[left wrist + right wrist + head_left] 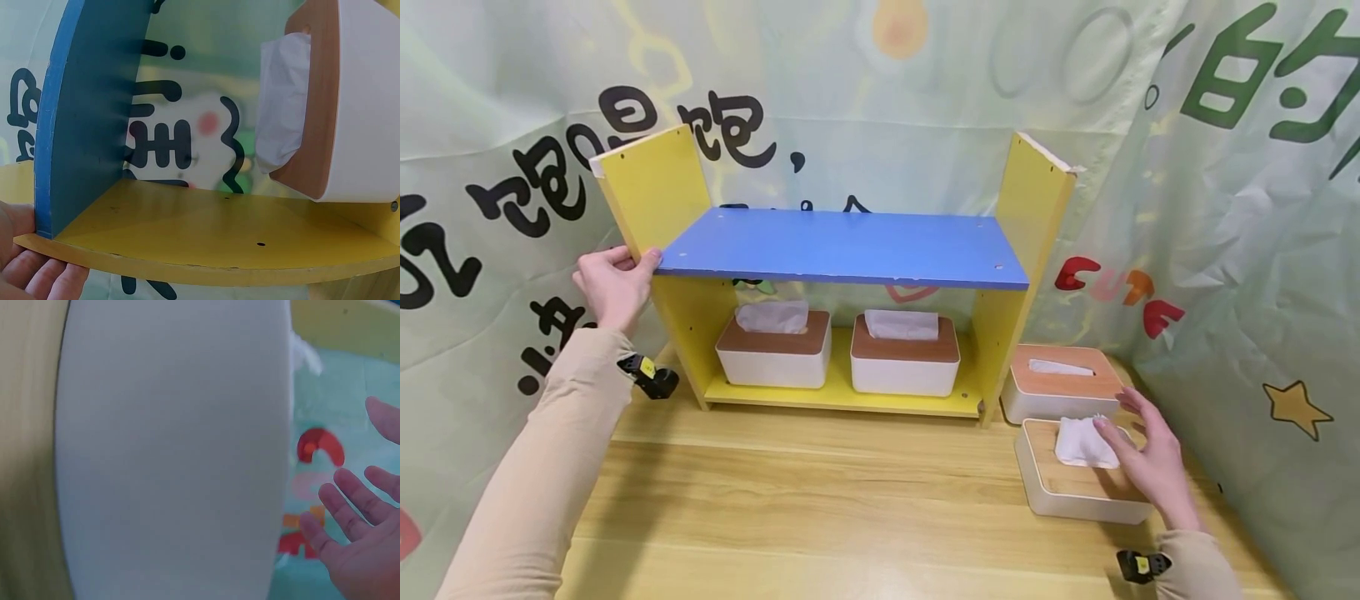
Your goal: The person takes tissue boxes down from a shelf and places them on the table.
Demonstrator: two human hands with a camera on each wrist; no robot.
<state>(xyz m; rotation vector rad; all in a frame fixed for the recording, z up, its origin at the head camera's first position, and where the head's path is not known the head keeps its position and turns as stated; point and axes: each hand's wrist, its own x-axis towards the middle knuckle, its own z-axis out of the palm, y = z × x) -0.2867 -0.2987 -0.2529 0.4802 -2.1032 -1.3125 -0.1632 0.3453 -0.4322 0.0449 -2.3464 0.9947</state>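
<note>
My left hand (617,283) grips the edge of the shelf unit's yellow left side panel (655,192), right where the blue shelf board (850,246) meets it. In the left wrist view the thumb lies by the blue board's end and the fingers (47,275) curl round the panel's outer side. My right hand (1153,458), fingers spread, hovers over the front tissue box (1082,504), which has a light wooden lid and a white tissue sticking out. Its white side wall (172,450) fills much of the right wrist view, with the hand beside the lid's edge.
Two tissue boxes with darker brown lids, a left one (775,367) and a right one (904,375), stand on the unit's yellow bottom board. Another tissue box (1056,404) sits behind the front one, beside the unit. Printed cloth (880,67) hangs around the wooden table (820,500).
</note>
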